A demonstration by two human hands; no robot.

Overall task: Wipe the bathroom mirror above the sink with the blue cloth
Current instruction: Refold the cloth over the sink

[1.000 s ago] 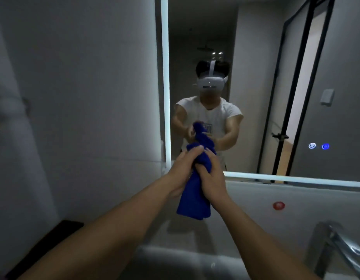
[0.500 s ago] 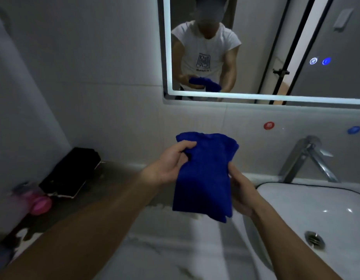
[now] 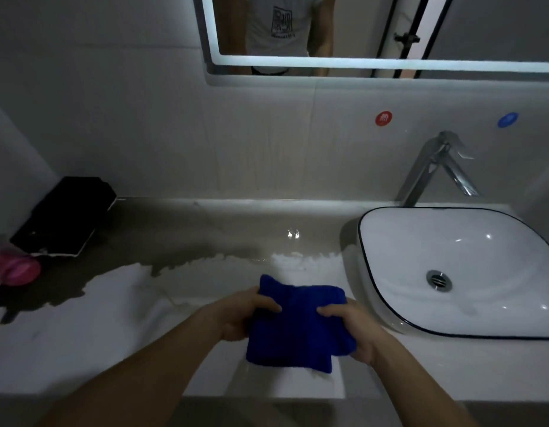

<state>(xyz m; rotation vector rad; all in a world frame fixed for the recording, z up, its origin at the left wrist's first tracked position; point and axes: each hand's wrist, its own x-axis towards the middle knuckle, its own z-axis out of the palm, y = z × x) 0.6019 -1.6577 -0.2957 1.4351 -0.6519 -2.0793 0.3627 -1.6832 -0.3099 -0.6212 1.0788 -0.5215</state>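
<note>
Bathroom counter [image 3: 97, 318]: pale marbled top, running along a grey tiled wall, with a dark wet patch [image 3: 174, 235] spreading across its back half.

Cloth [image 3: 297, 322]: blue, folded into a thick pad, sitting over the front of the counter just left of the sink; whether it is touching the top cannot be told.

Left hand [image 3: 239, 315]: gripping the cloth's left edge, thumb lying on top, fingers curling underneath.

Right hand [image 3: 356, 328]: gripping the cloth's right edge the same way, thumb pressing on top.

Sink [image 3: 390, 241]: white basin with a thin black rim, standing on the counter at right, drain showing in its bowl.

Faucet [image 3: 433, 167]: chrome, rising behind the sink and angling its spout towards the basin.

Mirror [image 3: 359, 63]: hanging on the wall above, a lit strip glowing along its edge, reflecting a person's torso in a white printed shirt.

Stickers: red [image 3: 383, 118] and blue [image 3: 508, 119], round, sticking to the wall above the faucet.

Black box [image 3: 63, 214]: sitting at the counter's far left corner.

Pink item [image 3: 17, 269]: lying just in front of the box; too blurred to identify.
</note>
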